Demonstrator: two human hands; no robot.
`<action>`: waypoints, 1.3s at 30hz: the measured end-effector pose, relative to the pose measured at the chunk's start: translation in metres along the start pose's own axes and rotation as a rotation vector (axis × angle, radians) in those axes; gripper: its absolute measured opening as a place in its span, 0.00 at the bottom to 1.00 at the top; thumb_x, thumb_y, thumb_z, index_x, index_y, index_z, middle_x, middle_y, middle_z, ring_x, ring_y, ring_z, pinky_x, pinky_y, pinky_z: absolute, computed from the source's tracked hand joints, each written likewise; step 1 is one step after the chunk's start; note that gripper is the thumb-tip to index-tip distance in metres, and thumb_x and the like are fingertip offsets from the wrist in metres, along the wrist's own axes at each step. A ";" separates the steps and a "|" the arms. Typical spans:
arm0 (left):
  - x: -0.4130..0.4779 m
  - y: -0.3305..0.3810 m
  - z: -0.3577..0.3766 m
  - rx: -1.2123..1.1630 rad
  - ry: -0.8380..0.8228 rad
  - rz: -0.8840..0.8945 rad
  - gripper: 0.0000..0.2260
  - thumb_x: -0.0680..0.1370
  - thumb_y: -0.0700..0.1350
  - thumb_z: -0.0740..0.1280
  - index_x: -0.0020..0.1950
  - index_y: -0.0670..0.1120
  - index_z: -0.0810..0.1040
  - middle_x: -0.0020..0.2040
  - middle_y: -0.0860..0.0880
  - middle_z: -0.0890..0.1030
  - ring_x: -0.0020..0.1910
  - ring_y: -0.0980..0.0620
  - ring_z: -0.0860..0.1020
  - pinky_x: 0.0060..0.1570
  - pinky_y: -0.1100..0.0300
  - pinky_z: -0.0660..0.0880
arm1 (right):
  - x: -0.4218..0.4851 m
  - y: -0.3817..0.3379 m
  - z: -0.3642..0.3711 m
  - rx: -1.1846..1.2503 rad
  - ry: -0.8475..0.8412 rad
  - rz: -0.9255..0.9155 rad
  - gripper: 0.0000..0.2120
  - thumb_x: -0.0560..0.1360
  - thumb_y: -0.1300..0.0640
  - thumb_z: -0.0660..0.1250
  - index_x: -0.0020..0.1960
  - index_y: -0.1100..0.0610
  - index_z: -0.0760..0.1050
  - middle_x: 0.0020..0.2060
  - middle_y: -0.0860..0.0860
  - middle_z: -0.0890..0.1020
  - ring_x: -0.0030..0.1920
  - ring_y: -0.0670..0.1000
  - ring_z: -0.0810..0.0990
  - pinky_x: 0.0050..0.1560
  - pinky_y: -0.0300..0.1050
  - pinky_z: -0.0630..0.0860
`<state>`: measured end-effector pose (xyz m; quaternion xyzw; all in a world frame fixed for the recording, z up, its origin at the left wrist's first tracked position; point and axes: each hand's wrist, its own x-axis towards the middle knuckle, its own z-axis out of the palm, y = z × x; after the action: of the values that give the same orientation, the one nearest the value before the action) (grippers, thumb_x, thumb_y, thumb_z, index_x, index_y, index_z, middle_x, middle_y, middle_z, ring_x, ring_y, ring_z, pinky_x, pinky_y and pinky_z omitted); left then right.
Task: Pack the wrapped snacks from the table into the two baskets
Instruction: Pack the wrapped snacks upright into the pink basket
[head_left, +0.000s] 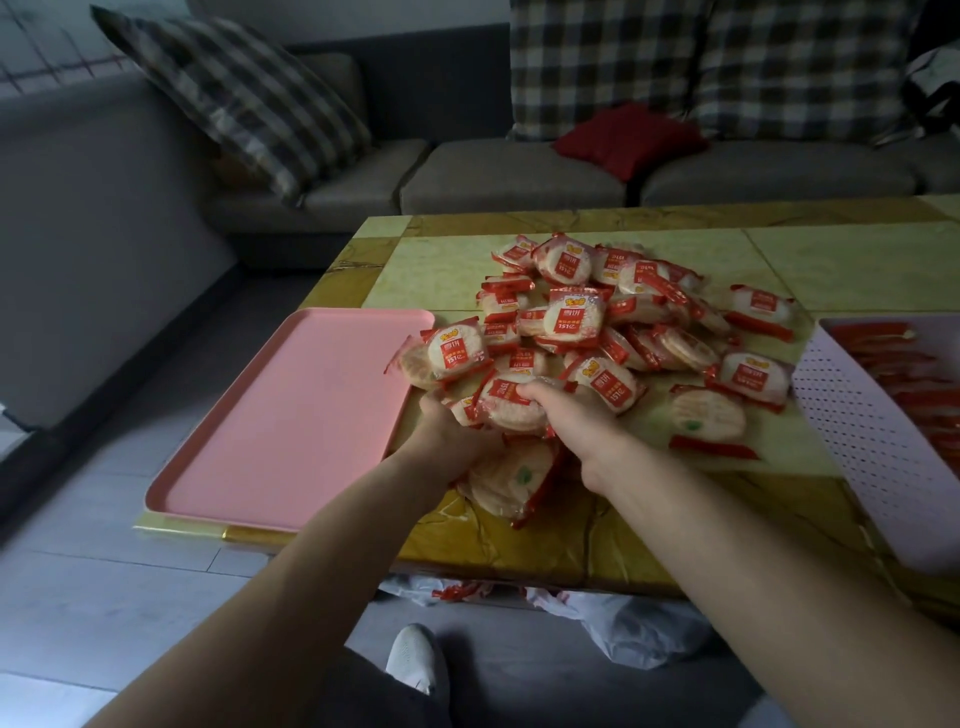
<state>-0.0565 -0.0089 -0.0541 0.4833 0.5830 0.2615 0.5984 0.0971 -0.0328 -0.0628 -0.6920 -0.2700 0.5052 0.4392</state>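
The wrapped snacks (597, 322) are round pale rice crackers in clear wrappers with red ends. Each has a red panel printed in white with "雪饼" and, below it, "151亿"; this reads clearly on the upright packet (574, 317) at the top of the heap. A small yellow mark sits above the panel, too small to make out. The heap lies in the middle of the yellow-green marbled table (831, 260), between the two baskets. The shallow pink basket (291, 415) is at the left, its near corner hanging over the table edge. The white perforated basket (872, 447) is at the right, with red-ended packets lying inside it. Two packets lie face down near the front of the heap, each showing a green spot through the wrapper. Both bare forearms reach forward from the bottom of the view and meet at the near edge of the heap. The right hand (566, 410) comes in from the right, its thumb and fingers curled over a held packet (506, 402), which it grips from above. The left hand (447, 436) is pushed in low beside it, touching the packets. Its fingers are buried under them, so whether they grasp anything cannot be told. On the floor under the table lies a crumpled plastic bag (634, 623), with a white shoe (413, 657) near it.
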 end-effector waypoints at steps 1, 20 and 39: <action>0.001 0.001 0.001 -0.061 -0.022 0.008 0.35 0.71 0.37 0.77 0.71 0.52 0.62 0.59 0.44 0.79 0.56 0.43 0.81 0.46 0.46 0.83 | 0.000 0.000 0.002 0.044 0.015 0.018 0.21 0.74 0.44 0.72 0.61 0.54 0.78 0.54 0.51 0.83 0.51 0.51 0.80 0.42 0.45 0.74; 0.011 0.015 0.053 -0.368 -0.012 0.210 0.20 0.76 0.37 0.71 0.64 0.53 0.73 0.56 0.43 0.81 0.50 0.42 0.85 0.49 0.44 0.83 | 0.010 -0.001 -0.035 0.385 -0.057 0.055 0.32 0.66 0.38 0.78 0.66 0.48 0.75 0.57 0.52 0.83 0.57 0.58 0.81 0.61 0.60 0.78; 0.007 0.040 0.087 -0.384 0.058 0.378 0.10 0.77 0.38 0.71 0.56 0.44 0.77 0.51 0.40 0.84 0.44 0.44 0.86 0.46 0.47 0.84 | 0.007 -0.006 -0.060 0.412 -0.298 -0.134 0.29 0.72 0.34 0.70 0.67 0.50 0.79 0.59 0.54 0.85 0.62 0.57 0.82 0.67 0.59 0.75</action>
<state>0.0373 -0.0103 -0.0344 0.4535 0.4391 0.4881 0.6027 0.1558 -0.0438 -0.0543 -0.4865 -0.2685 0.6157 0.5587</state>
